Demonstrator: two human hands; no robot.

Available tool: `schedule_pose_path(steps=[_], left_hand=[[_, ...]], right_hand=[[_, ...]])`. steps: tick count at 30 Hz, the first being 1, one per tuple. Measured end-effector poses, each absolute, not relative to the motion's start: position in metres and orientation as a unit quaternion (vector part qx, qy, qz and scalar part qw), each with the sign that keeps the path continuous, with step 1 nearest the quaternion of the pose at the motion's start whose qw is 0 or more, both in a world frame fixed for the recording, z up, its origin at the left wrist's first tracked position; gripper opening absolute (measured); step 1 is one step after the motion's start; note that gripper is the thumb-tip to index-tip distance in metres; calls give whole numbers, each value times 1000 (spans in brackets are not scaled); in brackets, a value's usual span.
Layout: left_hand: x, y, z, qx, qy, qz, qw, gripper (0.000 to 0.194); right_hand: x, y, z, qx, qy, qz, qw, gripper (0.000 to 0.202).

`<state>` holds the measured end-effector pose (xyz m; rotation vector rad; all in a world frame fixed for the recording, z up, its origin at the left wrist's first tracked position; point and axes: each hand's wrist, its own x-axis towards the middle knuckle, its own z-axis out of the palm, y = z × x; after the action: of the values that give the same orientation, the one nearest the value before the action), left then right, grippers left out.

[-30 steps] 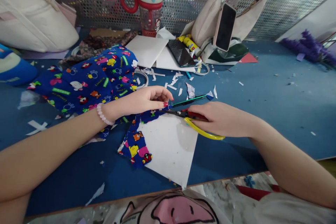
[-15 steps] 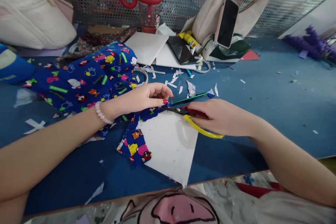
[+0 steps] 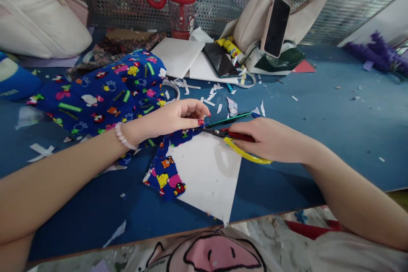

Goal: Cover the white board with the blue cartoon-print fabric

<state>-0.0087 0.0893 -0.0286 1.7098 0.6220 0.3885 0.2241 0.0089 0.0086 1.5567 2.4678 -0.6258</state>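
Observation:
My left hand [image 3: 181, 117] pinches the edge of the blue patterned fabric [image 3: 105, 97] between thumb and fingers. Yellow-and-red-handled scissors [image 3: 248, 153] are in my right hand [image 3: 266, 140], with the blades pointing left at the fabric just beside my left thumb. A strip of the fabric bends down over the left side of a white sheet [image 3: 210, 170], its end lying at the sheet's edge. Behind the scissors lies a green pen-like object [image 3: 229, 119]. The blade tips are partly hidden by cloth and fingers.
White boards [image 3: 178, 57] and a dark phone [image 3: 220, 60] lie behind my hands. Farther back stand a red-handled cup [image 3: 181, 4] and an upright phone [image 3: 276, 26] by a pale bag [image 3: 251, 25]. Paper scraps [image 3: 214, 89] litter the blue table [image 3: 338, 136].
The scissors' yellow handle has risen slightly towards the red one, so the handles are a little closer together. My left hand has barely moved.

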Motion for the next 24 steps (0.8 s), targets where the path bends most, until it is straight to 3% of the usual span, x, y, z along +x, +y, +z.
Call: schedule_pose_path(steps=[24], left_hand=[[-7,90,-30,707,260,195,628,19]], right_hand=[[216,20,15,514,837,-163,96,27]])
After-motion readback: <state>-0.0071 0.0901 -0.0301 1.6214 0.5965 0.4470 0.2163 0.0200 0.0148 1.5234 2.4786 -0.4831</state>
